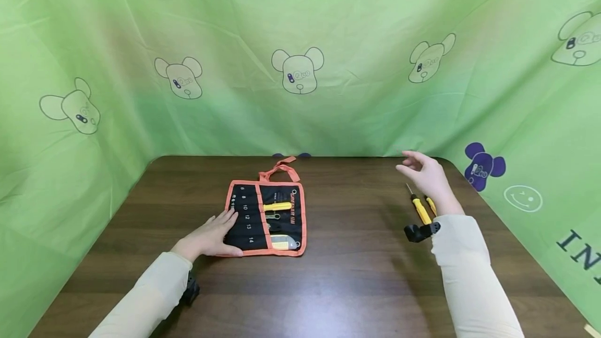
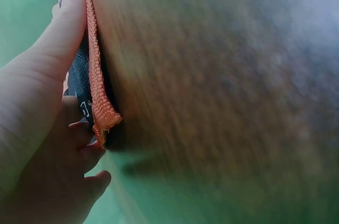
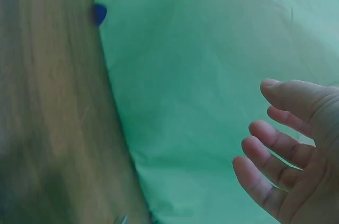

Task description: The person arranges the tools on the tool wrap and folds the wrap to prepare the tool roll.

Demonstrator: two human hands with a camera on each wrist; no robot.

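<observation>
A black tool pouch [image 1: 246,228] with orange edging and printed sizes lies unrolled on the table. My left hand [image 1: 213,234] rests on its left side with straight fingers, and in the left wrist view the thumb [image 2: 63,28] lies along the orange edge. Pockets of the pouch hold a yellow handle [image 1: 278,206], a small wrench [image 1: 273,216] and a grey-and-yellow utility knife [image 1: 284,242]. At the right, my right hand [image 1: 428,177] is raised with loosely bent fingers and nothing in it. Beneath it lie a yellow-and-black screwdriver [image 1: 421,210] and another yellow-handled tool [image 1: 430,205], partly hidden by the wrist.
The brown wooden table [image 1: 347,275] ends at a green cloth [image 1: 347,119] with mouse-like prints behind and at both sides. Orange tie straps [image 1: 280,170] stretch from the pouch's top toward the back edge. A black wrist camera [image 1: 421,232] sits by the right sleeve.
</observation>
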